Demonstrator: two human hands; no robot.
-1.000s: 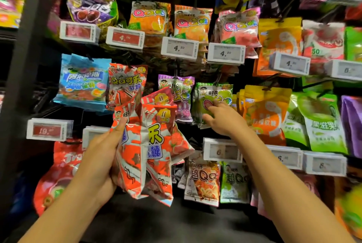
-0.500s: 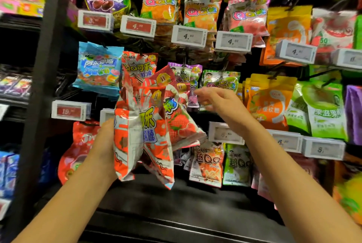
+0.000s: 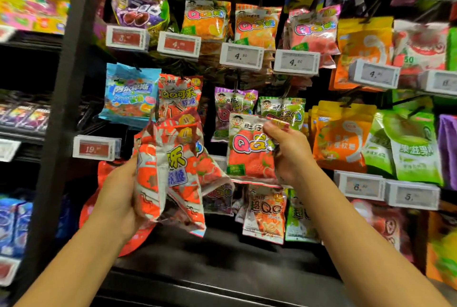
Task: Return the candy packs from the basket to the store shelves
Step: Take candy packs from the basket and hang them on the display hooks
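- The right hand pinches a single strawberry candy pack by its upper right corner, thumb and curled fingers closed on the crinkled film; the pack hangs flat and upright in front of the shelf pegs.
- That pack is glossy plastic, rectangular, with a clear top band, a red berry print and a small green patch at its lower left.
- To the left of the strawberry pack, nearly touching it, the left hand grips a bunch of orange-and-white packs, fingers wrapped round their crumpled lower halves. The bunch fans out at the top, shiny and creased.
- Behind the strawberry pack, partly covered by it, hang a purple grape pack and a green apple pack on the same row of pegs.
- Above the strawberry pack sit white price tags, hard-edged rectangular plastic, with orange and pink gummy bags above them.
- To the right of the strawberry pack hang stiff orange pouches and green pouches.
- Below it hang an orange pack and a green one, over a dark shelf base.
- Far left of it, beyond the bunch, a dark upright post divides this bay from the blurred shelves next door; a blue bag hangs just inside the post.
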